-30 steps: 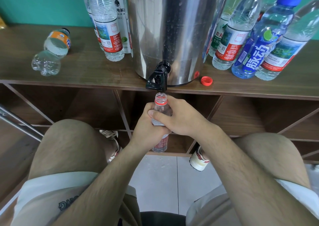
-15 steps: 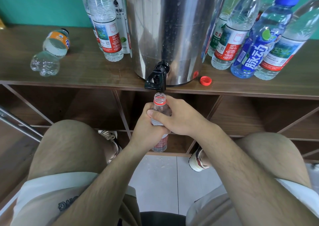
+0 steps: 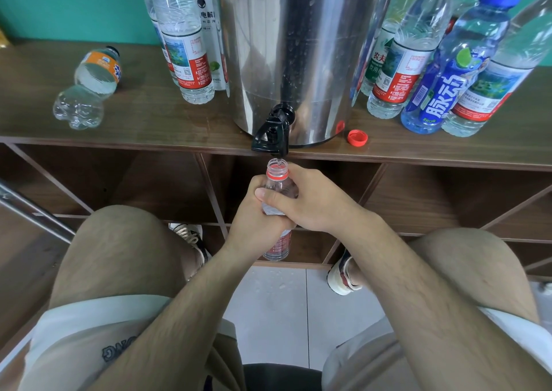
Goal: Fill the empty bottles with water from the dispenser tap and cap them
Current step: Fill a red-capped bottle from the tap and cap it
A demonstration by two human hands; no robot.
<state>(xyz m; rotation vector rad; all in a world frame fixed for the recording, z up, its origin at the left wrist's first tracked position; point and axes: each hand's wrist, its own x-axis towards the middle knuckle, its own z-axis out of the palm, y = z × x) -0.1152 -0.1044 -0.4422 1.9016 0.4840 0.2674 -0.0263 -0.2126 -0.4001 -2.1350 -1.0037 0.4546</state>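
Left hand (image 3: 257,222) and right hand (image 3: 312,202) both grip the bottle (image 3: 277,172) under the tap (image 3: 270,135); on the table (image 3: 149,123), blue bottle (image 3: 442,95) says 脉动, green-label bottle (image 3: 377,63) 农夫.

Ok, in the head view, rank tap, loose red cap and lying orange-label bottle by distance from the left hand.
1. Tap, straight above the left hand, over the held bottle.
2. Red cap, on the shelf, right of the tap.
3. Orange-label bottle, lying far left on the shelf.

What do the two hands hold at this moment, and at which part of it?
The left hand and right hand both grip one uncapped bottle round its upper body, below the neck, under the tap.
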